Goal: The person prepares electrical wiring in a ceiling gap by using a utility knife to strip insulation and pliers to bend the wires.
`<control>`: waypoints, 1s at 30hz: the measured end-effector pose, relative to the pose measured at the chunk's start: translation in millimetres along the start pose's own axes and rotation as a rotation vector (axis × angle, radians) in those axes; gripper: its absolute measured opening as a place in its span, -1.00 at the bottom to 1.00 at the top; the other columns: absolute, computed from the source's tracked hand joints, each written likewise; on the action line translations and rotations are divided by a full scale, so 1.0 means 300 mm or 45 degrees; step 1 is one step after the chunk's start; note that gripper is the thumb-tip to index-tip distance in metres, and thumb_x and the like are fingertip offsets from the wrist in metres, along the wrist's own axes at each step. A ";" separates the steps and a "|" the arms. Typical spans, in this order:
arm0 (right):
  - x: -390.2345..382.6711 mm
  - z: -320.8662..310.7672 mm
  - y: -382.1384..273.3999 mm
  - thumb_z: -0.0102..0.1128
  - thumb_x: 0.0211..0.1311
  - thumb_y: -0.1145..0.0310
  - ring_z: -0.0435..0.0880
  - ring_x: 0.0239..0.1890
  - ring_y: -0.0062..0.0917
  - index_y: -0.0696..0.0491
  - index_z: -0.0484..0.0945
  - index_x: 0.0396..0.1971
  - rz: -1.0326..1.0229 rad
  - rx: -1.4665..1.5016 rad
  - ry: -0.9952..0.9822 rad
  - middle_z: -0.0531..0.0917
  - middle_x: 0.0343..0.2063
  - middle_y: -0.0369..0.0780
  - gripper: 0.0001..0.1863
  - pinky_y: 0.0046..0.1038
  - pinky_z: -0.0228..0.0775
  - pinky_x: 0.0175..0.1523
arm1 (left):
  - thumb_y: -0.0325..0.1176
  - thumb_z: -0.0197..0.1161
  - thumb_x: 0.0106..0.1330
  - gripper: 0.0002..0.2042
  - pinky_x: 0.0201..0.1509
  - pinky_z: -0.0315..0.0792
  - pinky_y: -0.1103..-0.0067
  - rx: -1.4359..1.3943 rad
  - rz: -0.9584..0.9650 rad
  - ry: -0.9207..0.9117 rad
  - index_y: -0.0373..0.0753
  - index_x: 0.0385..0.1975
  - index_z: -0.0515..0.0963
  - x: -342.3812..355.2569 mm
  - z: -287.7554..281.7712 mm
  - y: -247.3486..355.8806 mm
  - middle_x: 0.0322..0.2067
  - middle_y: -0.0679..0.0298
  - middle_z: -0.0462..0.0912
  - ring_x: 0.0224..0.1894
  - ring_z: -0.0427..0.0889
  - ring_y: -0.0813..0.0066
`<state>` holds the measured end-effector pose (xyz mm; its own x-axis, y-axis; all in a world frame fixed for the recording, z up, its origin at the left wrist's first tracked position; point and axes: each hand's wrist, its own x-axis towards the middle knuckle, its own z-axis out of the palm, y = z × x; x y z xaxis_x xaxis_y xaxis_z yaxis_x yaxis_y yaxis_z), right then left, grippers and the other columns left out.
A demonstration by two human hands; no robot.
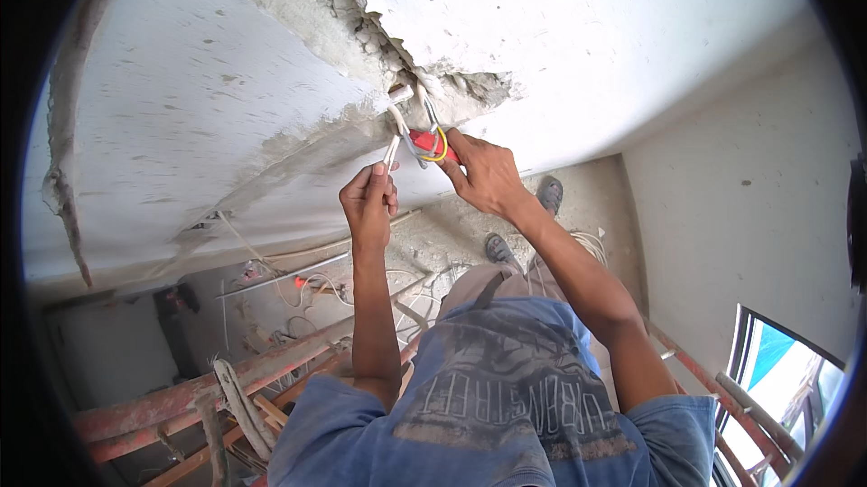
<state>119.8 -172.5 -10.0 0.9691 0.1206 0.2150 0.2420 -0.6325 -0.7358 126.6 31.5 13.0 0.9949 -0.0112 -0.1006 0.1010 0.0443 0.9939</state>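
Note:
My left hand (368, 203) pinches the end of a white wire (391, 151) that comes down from a broken-out channel in the wall. Close to its right, my right hand (488, 176) is closed on a red object (424, 140) whose kind I cannot make out. A yellow loop (442, 146) and grey strands curve around the red object, touching it. More cables (423, 99) hang out of the rough opening just above both hands. The fingertips of my right hand partly cover the red object.
The white wall (596, 36) has a chipped channel (361, 18) running up it. Below are scaffold rails (199, 388), a thin pipe (284, 274) and a coil of cable (591, 246). A window (777, 370) is at lower right; my shoes (549, 194) stand near the wall.

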 end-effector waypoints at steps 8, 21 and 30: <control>0.008 -0.011 0.010 0.07 0.32 0.10 0.64 -0.33 -0.11 0.05 0.42 -0.07 -0.033 0.056 -0.007 0.63 -0.41 -0.08 -0.64 -0.16 0.46 -0.29 | -0.23 0.12 0.46 -0.71 -0.68 0.09 0.79 -0.247 -0.176 -0.061 -0.42 -0.23 0.55 0.029 -0.049 0.020 -0.64 0.49 0.33 -0.65 0.28 0.78; 0.025 -0.042 0.010 0.12 0.27 0.12 0.65 -0.37 -0.14 0.06 0.45 -0.09 -0.091 -0.056 0.060 0.64 -0.42 -0.10 -0.64 -0.18 0.46 -0.33 | -0.15 0.06 0.50 -0.73 -0.59 0.16 0.79 -0.519 -0.293 -0.159 -0.23 -0.31 0.47 -0.023 0.036 -0.091 -0.57 0.47 0.35 -0.56 0.35 0.74; 0.034 -0.079 0.014 0.06 0.31 0.09 0.64 -0.36 -0.12 0.02 0.44 -0.05 -0.117 -0.056 0.011 0.65 -0.43 -0.09 -0.63 -0.18 0.44 -0.32 | -0.18 0.02 0.52 -0.71 -0.66 0.09 0.78 -0.275 -0.050 -0.049 -0.23 -0.41 0.44 -0.023 0.011 -0.052 -0.62 0.48 0.32 -0.65 0.28 0.77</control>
<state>129.5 -192.1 4.3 0.9425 0.1729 0.2859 0.3270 -0.6524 -0.6837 118.3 27.5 -1.7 0.9895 -0.0548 -0.1336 0.1432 0.2559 0.9560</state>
